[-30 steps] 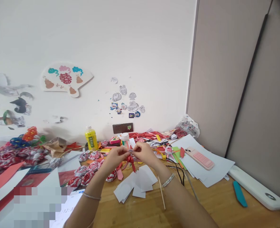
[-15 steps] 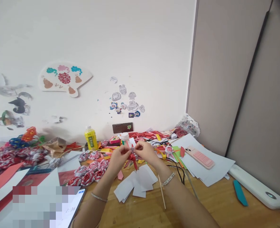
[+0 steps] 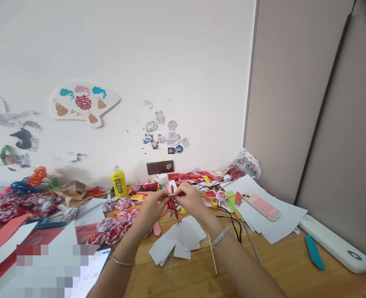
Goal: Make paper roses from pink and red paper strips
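Between the fingertips of both hands is a partly made red paper flower (image 3: 173,208), with pointed red strips hanging below the fingers and a whitish bit at the pinch. My left hand (image 3: 153,206) pinches it from the left, and my right hand (image 3: 189,198) from the right, thumbs close together. The fingers hide most of its middle. Just below, on the wooden table, lie several overlapping white paper rectangles (image 3: 187,236). A thin wooden stick (image 3: 212,254) rests under my right wrist. Red, pink and white paper roses (image 3: 114,231) are grouped left of my left hand.
A yellow drink bottle (image 3: 118,183) and a small white-capped jar (image 3: 163,179) stand behind the hands. Rightward are white sheets (image 3: 280,231) bearing a pink phone (image 3: 262,207), black cables (image 3: 239,234) and a teal knife-shaped object (image 3: 314,252). Another phone (image 3: 92,273) lies lower left.
The red paper flower has turned in my fingers, so its pale round middle no longer faces me. My left wrist and forearm have shifted slightly left; the right arm has barely moved.
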Action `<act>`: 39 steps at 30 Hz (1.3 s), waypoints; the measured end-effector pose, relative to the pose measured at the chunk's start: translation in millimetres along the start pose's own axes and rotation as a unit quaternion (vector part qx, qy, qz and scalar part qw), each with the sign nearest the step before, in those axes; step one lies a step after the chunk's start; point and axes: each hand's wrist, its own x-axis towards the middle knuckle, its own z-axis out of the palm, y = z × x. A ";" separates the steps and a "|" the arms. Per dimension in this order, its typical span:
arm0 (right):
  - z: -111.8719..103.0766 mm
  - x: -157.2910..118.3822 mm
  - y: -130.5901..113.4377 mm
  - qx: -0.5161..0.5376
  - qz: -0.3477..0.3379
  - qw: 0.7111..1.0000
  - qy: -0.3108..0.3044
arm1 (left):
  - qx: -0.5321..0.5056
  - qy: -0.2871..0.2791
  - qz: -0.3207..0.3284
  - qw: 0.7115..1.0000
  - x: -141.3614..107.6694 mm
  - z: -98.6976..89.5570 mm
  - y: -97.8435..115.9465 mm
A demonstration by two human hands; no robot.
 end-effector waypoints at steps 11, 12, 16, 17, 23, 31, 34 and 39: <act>-0.8 0.8 -3.4 -0.021 -0.007 1.000 -0.006 | -0.031 0.034 0.010 0.999 -5.1 3.4 4.9; -1.8 0.7 -3.1 -0.021 -0.011 1.000 0.000 | -0.043 0.031 0.009 0.999 -4.9 1.9 5.1; -4.9 0.7 -3.0 -0.009 -0.039 0.999 0.003 | -0.117 -0.009 -0.026 0.993 -2.3 -10.1 4.5; -5.0 0.7 -3.6 -0.005 -0.047 0.999 -0.001 | -0.138 -0.017 -0.041 0.989 -1.7 -12.7 3.9; -1.5 -0.9 -11.6 -0.009 -0.097 0.994 -0.043 | -0.228 -0.048 -0.105 0.967 -0.2 -13.2 -2.7; -2.4 2.0 -10.7 -0.055 -0.190 0.977 -0.079 | -0.253 -0.027 -0.133 0.958 -0.9 -6.0 -3.4; -2.6 2.0 -11.1 -0.070 -0.212 0.970 -0.092 | -0.247 -0.021 -0.125 0.961 -0.8 -6.3 -2.8; -1.1 -1.6 -11.7 -0.105 -0.200 0.971 -0.077 | -0.226 -0.010 -0.105 0.968 0.3 -9.0 -1.4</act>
